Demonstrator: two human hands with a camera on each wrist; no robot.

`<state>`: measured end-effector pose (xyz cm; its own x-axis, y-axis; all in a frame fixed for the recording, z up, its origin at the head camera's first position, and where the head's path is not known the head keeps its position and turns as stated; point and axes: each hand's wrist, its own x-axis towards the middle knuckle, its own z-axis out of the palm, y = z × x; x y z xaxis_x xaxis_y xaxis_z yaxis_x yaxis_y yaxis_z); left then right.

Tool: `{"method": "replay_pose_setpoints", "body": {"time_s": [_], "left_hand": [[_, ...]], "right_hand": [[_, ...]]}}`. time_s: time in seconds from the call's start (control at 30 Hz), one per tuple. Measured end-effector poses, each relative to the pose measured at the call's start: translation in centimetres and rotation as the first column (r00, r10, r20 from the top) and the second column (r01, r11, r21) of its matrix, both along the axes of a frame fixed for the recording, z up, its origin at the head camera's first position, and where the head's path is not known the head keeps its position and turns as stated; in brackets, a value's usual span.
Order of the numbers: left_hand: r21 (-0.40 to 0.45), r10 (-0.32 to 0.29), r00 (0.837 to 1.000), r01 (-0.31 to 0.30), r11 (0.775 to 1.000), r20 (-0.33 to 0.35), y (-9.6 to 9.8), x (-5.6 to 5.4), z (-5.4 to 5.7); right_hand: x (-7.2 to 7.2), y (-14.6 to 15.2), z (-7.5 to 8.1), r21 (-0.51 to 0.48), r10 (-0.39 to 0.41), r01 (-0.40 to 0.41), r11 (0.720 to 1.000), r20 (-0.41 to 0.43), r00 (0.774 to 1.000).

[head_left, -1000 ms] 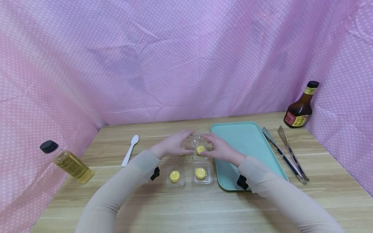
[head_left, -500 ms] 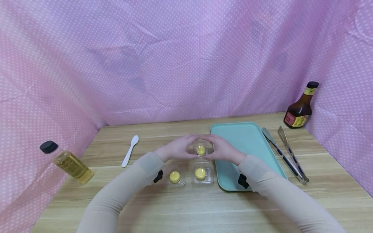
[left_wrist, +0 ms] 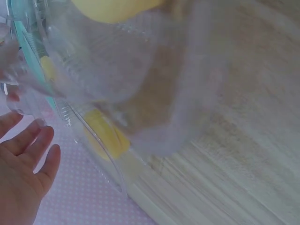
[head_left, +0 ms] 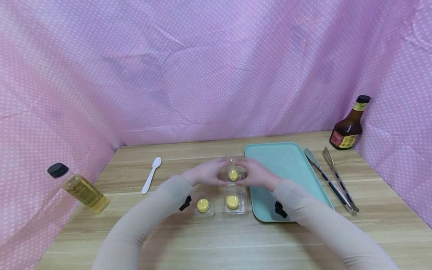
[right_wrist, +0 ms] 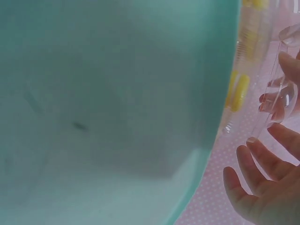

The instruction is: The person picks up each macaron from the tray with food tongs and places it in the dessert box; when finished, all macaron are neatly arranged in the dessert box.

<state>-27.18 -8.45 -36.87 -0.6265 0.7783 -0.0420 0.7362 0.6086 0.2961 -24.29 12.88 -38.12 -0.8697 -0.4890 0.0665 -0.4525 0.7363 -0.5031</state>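
Both hands meet around the far right of several clear plastic clamshell boxes, which has a round yellow pastry (head_left: 233,175) inside. My left hand (head_left: 207,173) bends its fingers and thumb round the box's left side. My right hand (head_left: 257,174) does the same from the right. In the right wrist view the box's clear lid (right_wrist: 287,97) stands raised between the fingertips. Two nearer boxes hold a yellow pastry (head_left: 203,205) and another yellow pastry (head_left: 232,202). The box behind my left hand is hidden in the head view.
A teal tray (head_left: 280,159) lies under my right forearm. Tongs (head_left: 334,174) lie beyond it, with a dark sauce bottle (head_left: 347,129) behind. At left are a white spoon (head_left: 151,175) and an oil bottle (head_left: 86,193). A pink dotted cloth (head_left: 202,75) hangs behind the table.
My hands came closer together around the far right box; the left hand moved right. In the last half second they have hardly moved.
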Motion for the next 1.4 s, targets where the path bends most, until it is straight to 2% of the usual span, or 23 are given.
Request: {"method": "replay_pose_setpoints", "body": {"time_s": [0.3,0.47,0.63,0.87,1.4], "left_hand": [[-0.083,0.052,0.997,-0.047,0.995,0.059,0.5,-0.1,-0.3],[-0.110,0.078,0.995,-0.071,0.991,0.068,0.6,-0.1,-0.5],[-0.109,0.073,0.996,-0.067,0.992,0.057,0.7,-0.3,-0.6],[-0.130,0.087,0.995,-0.079,0.988,0.057,1.0,0.0,-0.1],[-0.150,0.107,0.993,-0.100,0.984,0.041,1.3,0.0,-0.3]], "right_hand": [[-0.2,-0.1,-0.5,0.034,0.012,-0.013,0.999,0.028,1.000],[-0.1,-0.2,-0.4,0.049,0.008,-0.009,0.999,0.034,0.999],[-0.2,-0.3,-0.4,0.071,-0.006,0.003,0.997,0.031,1.000],[-0.3,-0.2,-0.5,0.077,-0.002,0.001,0.997,0.020,1.000],[-0.3,-0.5,-0.3,0.124,-0.046,0.043,0.991,0.017,0.999]]}}
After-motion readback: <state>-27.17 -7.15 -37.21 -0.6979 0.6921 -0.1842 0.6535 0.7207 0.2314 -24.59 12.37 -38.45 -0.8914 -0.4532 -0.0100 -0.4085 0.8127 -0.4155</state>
